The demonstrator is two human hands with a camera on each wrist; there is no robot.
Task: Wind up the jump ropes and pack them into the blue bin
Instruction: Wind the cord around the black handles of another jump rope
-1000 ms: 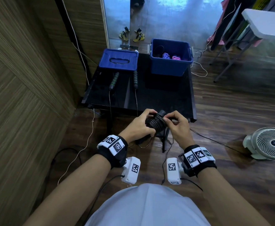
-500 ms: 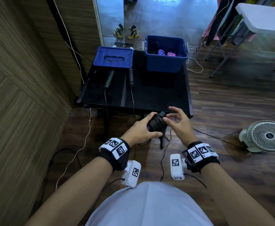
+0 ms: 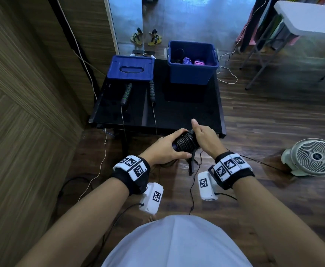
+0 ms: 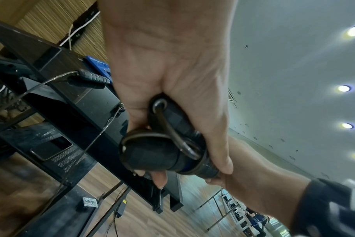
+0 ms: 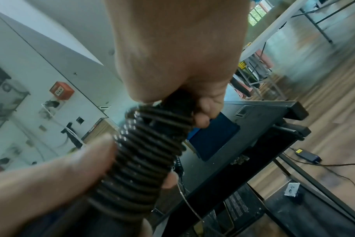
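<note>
Both hands, left (image 3: pixel 164 150) and right (image 3: pixel 206 138), grip the wound rope (image 3: pixel 186 144) at frame centre. Its long axis runs lower left to upper right. Bin (image 3: pixel 192 72) at upper centre.

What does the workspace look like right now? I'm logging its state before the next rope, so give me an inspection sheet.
Surface: black table, glossy.
Job's things: wound black jump rope held in front of table; blue bin open, coiled ropes inside; unwound jump rope, handles on table, cord over front edge.
Clutter: blue lid beside bin.
Grippers: left hand and right hand both grip the wound rope.
Cables: white cable on floor.
Surroundings: fan, sandals, white folding table.
</note>
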